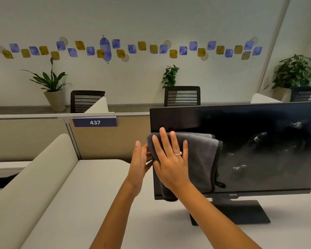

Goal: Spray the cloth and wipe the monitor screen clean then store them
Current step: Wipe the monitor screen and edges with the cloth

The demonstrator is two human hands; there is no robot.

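A black monitor point(258, 150) stands on the white desk, its dark screen marked with pale smudges toward the right. A folded dark grey cloth point(203, 159) lies flat against the screen's left part and hangs down past the lower bezel. My right hand point(171, 159) presses on the cloth with fingers spread, a ring on one finger. My left hand point(140, 159) grips the monitor's left edge, fingers curled behind it. No spray bottle is in view.
The monitor's stand base point(241, 212) sits on the white desk point(115, 203). A beige curved divider point(34, 177) runs along the left. A partition with a "437" sign point(95, 122) stands behind. Chairs and potted plants line the far wall.
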